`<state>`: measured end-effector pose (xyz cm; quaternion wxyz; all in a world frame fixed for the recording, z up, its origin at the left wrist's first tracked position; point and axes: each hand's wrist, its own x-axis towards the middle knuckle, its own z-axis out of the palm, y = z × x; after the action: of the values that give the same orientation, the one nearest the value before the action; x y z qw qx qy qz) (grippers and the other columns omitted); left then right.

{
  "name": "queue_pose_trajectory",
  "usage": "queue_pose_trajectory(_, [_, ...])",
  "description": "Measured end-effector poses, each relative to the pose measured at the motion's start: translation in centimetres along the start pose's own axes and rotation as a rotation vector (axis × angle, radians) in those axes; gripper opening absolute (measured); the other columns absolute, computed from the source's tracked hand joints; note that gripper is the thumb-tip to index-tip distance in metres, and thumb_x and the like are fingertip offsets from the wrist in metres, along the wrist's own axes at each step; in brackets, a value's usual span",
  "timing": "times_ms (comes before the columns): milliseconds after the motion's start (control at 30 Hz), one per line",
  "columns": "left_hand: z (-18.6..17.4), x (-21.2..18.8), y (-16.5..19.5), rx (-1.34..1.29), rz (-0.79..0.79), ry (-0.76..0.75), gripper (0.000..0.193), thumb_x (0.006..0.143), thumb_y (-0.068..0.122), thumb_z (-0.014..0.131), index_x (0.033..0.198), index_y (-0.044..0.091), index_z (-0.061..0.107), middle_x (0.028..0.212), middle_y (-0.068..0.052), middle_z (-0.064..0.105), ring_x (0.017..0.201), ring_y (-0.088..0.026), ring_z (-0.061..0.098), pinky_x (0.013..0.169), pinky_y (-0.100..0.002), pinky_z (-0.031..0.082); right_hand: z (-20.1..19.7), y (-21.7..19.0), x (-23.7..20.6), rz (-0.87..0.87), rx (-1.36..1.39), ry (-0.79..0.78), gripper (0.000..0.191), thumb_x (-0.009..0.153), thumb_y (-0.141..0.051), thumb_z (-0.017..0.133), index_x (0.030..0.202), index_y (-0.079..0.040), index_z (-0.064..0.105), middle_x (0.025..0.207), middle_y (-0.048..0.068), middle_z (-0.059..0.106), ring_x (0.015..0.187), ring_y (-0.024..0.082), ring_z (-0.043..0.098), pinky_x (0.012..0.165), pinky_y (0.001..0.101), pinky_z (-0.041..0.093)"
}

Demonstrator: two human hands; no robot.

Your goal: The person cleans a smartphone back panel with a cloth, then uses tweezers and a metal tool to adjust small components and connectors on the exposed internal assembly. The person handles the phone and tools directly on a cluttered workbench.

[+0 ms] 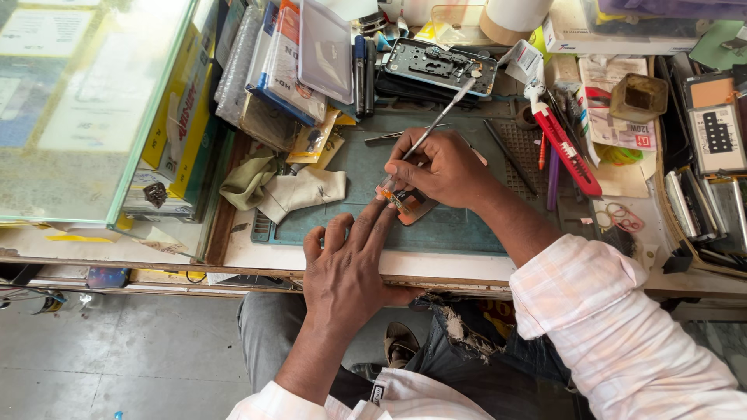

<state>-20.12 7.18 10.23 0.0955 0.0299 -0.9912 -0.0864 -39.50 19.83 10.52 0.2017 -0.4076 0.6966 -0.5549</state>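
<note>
From my remote seat I look straight down on a crowded repair bench. At far left a glass-topped display case (85,101) covers papers, and yellow cardboard boxes (183,101) stand on edge against its side. Just right of them lies a crumpled pale cloth (292,190), resting on the left edge of a grey-green rubber work mat (459,229).

The left hand (350,268) comes up from the bottom of the view and lies flat on the mat, fingers spread and open. Its fingertips (385,206) press down on a small tan and orange circuit part (408,204), which sits near the middle of the mat between both hands.

The right hand (443,167) is just above and to the right, closed in a pencil grip around a thin silver metal tool (440,117). The tool's lower tip meets the circuit part; its upper end slants up to the right towards an opened dark phone frame (440,66) lying at the back of the bench.

Further right a red-handled utility knife (564,144) lies aslant beside purple pens. A small square brown pot (638,97) stands behind it. At far right, a tray (704,214) holds flat phone parts on edge. A pale pink checked sleeve (615,327) covers the right forearm.
</note>
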Motion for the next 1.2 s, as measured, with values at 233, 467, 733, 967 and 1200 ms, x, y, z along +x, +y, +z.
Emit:
queue_pose_trajectory(233, [0.1, -0.2, -0.2, 0.001, 0.022, 0.036, 0.134, 0.034, 0.076, 0.087, 0.149, 0.019, 0.048, 0.150, 0.004, 0.047, 0.125, -0.025, 0.046, 0.106, -0.047, 0.028, -0.3, 0.5, -0.1, -0.027, 0.021, -0.016, 0.014, 0.101, -0.016, 0.068, 0.101, -0.003, 0.065, 0.089, 0.005, 0.077, 0.081, 0.008, 0.074, 0.072, 0.0239, 0.063])
queue_pose_trajectory(467, [0.2, -0.3, -0.2, -0.003, 0.020, 0.045, 0.134, 0.034, 0.076, 0.086, 0.149, 0.019, 0.047, 0.150, 0.005, 0.047, 0.126, -0.024, 0.046, 0.106, -0.047, 0.028, -0.4, 0.9, 0.1, -0.008, 0.042, 0.014, 0.015, 0.104, -0.018, 0.064, 0.105, -0.003, 0.067, 0.086, 0.004, 0.075, 0.074, 0.007, 0.070, 0.064, 0.0226, 0.060])
queue_pose_trajectory(733, [0.2, -0.2, -0.1, -0.016, 0.011, 0.026, 0.135, 0.035, 0.076, 0.086, 0.151, 0.020, 0.046, 0.153, 0.005, 0.046, 0.126, -0.025, 0.046, 0.106, -0.047, 0.027, -0.5, -0.4, 0.1, 0.024, -0.066, 0.007, 0.017, 0.098, -0.013, 0.065, 0.112, -0.003, 0.069, 0.104, 0.008, 0.079, 0.092, 0.011, 0.075, 0.068, 0.0253, 0.064])
queue_pose_trajectory(967, [0.4, -0.1, -0.2, -0.019, -0.008, -0.020, 0.138, 0.034, 0.077, 0.088, 0.153, 0.022, 0.046, 0.156, 0.004, 0.045, 0.130, -0.027, 0.044, 0.107, -0.048, 0.025, -0.5, 0.3, 0.1, 0.065, 0.050, -0.014, 0.016, 0.103, -0.014, 0.064, 0.111, -0.002, 0.069, 0.095, 0.009, 0.078, 0.081, 0.010, 0.074, 0.061, 0.0231, 0.059])
queue_pose_trajectory(1200, [0.3, 0.0, -0.1, -0.020, -0.027, -0.042, 0.139, 0.033, 0.077, 0.088, 0.154, 0.023, 0.045, 0.155, 0.005, 0.045, 0.127, -0.025, 0.044, 0.108, -0.048, 0.025, -0.7, 1.1, 0.2, 0.029, 0.034, -0.028, 0.014, 0.103, -0.015, 0.062, 0.108, -0.002, 0.065, 0.091, 0.008, 0.075, 0.075, 0.009, 0.071, 0.057, 0.0226, 0.058])
